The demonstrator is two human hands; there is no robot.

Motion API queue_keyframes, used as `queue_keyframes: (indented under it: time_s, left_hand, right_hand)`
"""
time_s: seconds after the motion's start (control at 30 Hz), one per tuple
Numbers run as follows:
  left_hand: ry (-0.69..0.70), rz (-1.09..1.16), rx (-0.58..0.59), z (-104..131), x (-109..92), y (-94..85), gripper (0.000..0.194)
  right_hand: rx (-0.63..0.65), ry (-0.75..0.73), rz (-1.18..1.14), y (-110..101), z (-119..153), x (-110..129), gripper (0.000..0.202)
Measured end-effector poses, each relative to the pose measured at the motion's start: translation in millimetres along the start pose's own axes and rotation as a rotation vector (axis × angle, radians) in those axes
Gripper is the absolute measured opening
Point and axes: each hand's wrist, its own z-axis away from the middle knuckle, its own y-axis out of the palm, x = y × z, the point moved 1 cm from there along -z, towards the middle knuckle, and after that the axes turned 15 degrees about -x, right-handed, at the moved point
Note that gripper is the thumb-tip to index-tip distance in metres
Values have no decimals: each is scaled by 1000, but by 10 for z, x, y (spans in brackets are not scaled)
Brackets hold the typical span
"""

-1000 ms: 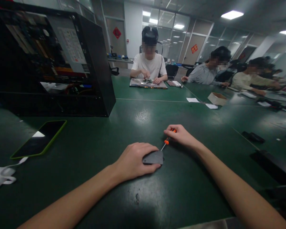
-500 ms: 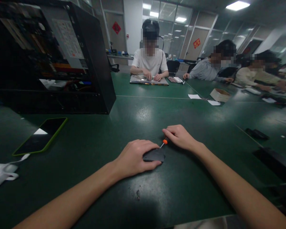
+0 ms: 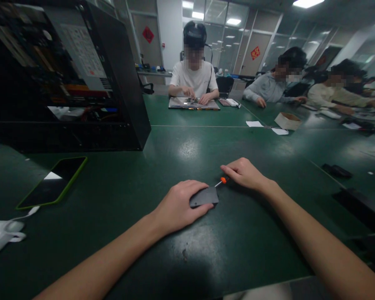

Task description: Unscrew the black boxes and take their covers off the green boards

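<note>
Slipping looked likeliest: screwdriver [image 3: 223, 180] tip sat at the grey block's [image 3: 206, 197] 2 o'clock edge, and a shallow angle could've skidded it into the left hand [image 3: 181, 204], clamped on the block from 9 o'clock. Right hand [image 3: 245, 173] fingers curled round the screwdriver.

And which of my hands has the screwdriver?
Your right hand grips the orange-collared screwdriver; your left hand holds the flat grey object instead.

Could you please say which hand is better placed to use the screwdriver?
Likely the right hand: it holds the screwdriver, its tip at or near the edge of the grey block, which the left hand grips.
</note>
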Motion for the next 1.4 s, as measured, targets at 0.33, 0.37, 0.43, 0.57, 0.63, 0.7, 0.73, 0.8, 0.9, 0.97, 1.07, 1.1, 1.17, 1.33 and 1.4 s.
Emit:
queue_keyframes:
  time_s: [0.33,0.37,0.43,0.57,0.63,0.7,0.73,0.8,0.9,0.97,1.07,1.1,1.17,1.33,1.4]
  left_hand:
    - [-53,31,-70,33,85,11,42]
    - [-60,24,-93,35,88,23,42]
    - [-75,8,-119,28,95,23,42]
    - [-74,29,-36,-36,143,-82,44]
    - [-58,56,33,-72,193,-154,44]
    - [-76,71,39,-99,249,-213,43]
    - [-90,76,34,-107,273,-232,42]
    - [-115,85,33,-113,300,-247,41]
    - [-112,102,62,-108,292,-238,41]
    - [-98,116,86,-99,270,-226,41]
    - [-85,136,90,-82,246,-203,41]
    - [-86,137,76,-76,243,-194,41]
    - [-94,130,40,-65,242,-179,42]
    - [-107,139,37,-54,231,-163,41]
    - [-101,142,48,-54,219,-161,41]
  right_hand:
    - [-37,65,40,224,6,183,66]
    - [-45,72,47,240,4,205,66]
    - [-59,85,59,250,3,227,67]
    - [-85,114,76,242,10,215,69]
    - [-97,130,83,247,12,201,70]
    - [-106,139,90,252,9,188,71]
    - [-108,138,93,251,5,182,71]
    - [-110,124,100,230,-6,171,70]
    - [-114,83,113,156,-14,154,66]
    - [-116,56,125,100,-11,147,64]
    - [-122,42,149,48,-2,147,62]
    - [-124,44,158,43,0,147,62]
    - [-124,56,170,46,1,141,63]
    - [-113,104,173,48,-4,95,64]
    - [-110,118,167,43,-4,90,65]
